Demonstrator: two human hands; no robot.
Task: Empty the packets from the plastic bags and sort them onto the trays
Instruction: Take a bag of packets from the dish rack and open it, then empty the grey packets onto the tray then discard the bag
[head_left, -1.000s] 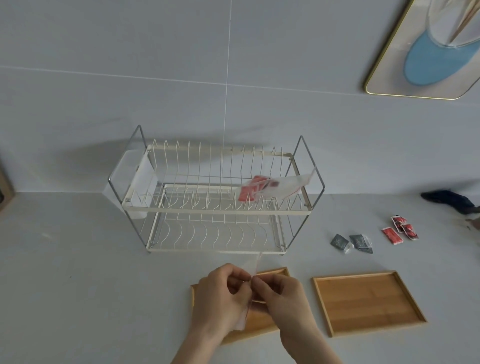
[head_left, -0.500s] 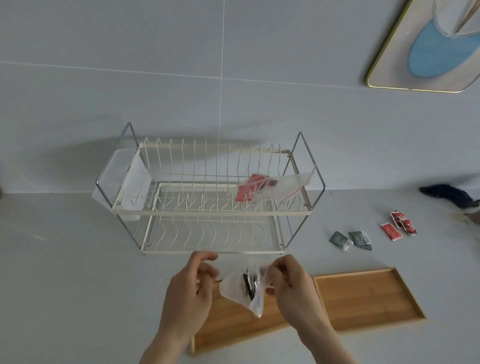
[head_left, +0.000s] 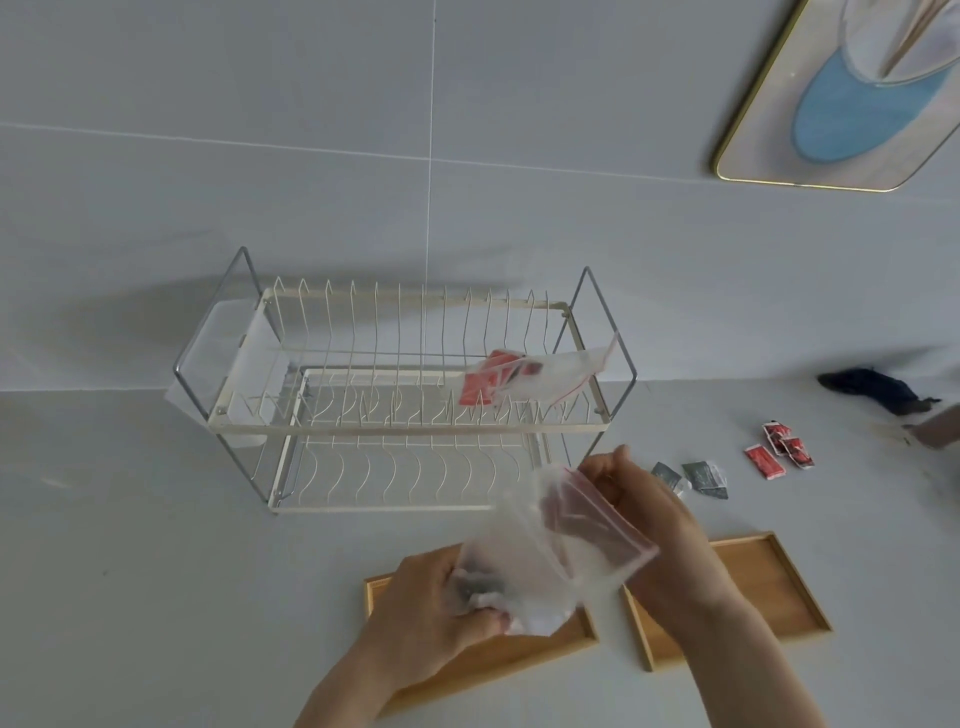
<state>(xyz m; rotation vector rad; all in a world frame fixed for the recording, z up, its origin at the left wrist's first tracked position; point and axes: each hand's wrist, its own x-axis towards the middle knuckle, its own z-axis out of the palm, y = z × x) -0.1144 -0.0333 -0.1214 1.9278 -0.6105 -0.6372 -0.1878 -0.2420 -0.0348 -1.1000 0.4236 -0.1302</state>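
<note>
The left hand (head_left: 436, 613) pinches the closed bottom of the plastic bag (head_left: 540, 561), dark packets bunched there, while the right hand (head_left: 649, 514) holds its red-striped mouth open above the left wooden tray (head_left: 582, 631). The bag's long axis slants, mouth up and right of that tray, so tipping carelessly could spill packets onto the counter or the right wooden tray (head_left: 779, 582).

Rack (head_left: 405, 395) stands behind my two trays (head_left: 483, 660) (head_left: 769, 587) — a bag (head_left: 530, 379) on its upper tier. Loose packets (head_left: 701, 475) (head_left: 779, 449) lie right of it — beyond the right tray.
</note>
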